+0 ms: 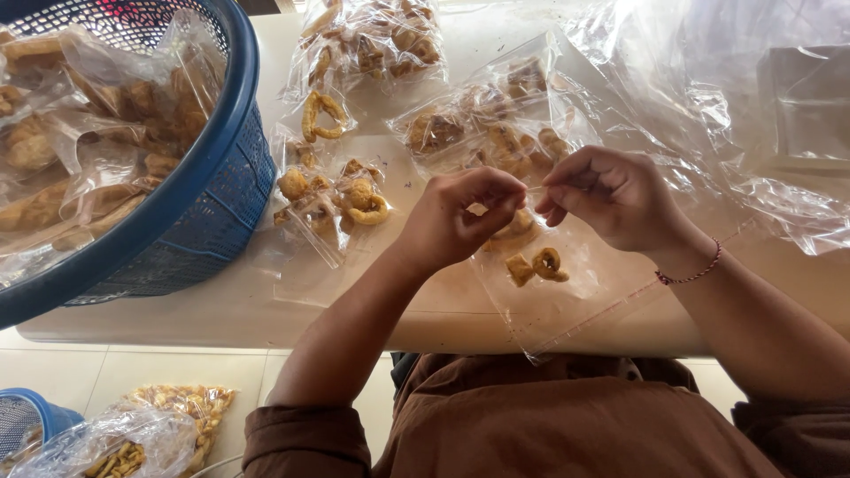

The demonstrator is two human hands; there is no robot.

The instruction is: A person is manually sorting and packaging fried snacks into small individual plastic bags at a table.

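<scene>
My left hand (460, 217) and my right hand (611, 195) meet above the table, both pinching the top edge of a clear plastic bag (575, 301). The bag hangs down toward the table's front edge and holds a few golden fried snack pieces (536, 265). A thin red bracelet (691, 274) circles my right wrist. Just behind my hands lie several small filled snack bags (482, 128), and more of them (332, 199) lie to the left.
A large blue plastic basket (212, 168) full of bagged snacks stands at the left on the pale table (221, 310). Loose clear plastic sheets (753, 106) pile up at the right. On the floor, another blue basket (27, 420) and snack bags (150, 429).
</scene>
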